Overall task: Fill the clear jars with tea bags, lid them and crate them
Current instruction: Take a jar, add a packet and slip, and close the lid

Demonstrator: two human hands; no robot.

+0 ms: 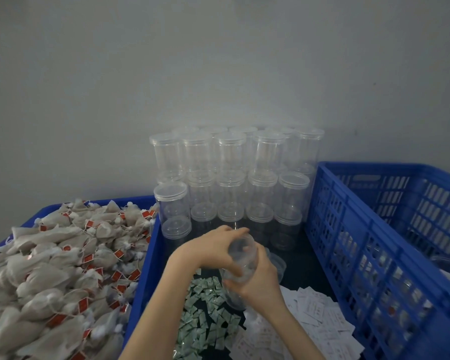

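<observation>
Both hands on one empty jar (240, 258), lid end.
I see left hand (213, 249) fingers clamped round the top, right hand (257, 281) gripping the body; slick plastic, a hard twist could slip it into the stack (231, 178).

- Clear jar (240, 258): held tilted between both hands, above the dark tray floor.
- Left hand (213, 249): fingers curled over the jar's upper end.
- Right hand (257, 284): wrapped round the jar's lower body.
- Stacked lidded jars (231, 175): just beyond the grip, against the wall.
- Tea bags (55, 271): heaped left of the grip, red tags showing.
- Green sachets (205, 315): below the grip.
- White paper slips (315, 315): below and right of the grip.
- Blue crate (379, 253): right of the grip.
</observation>
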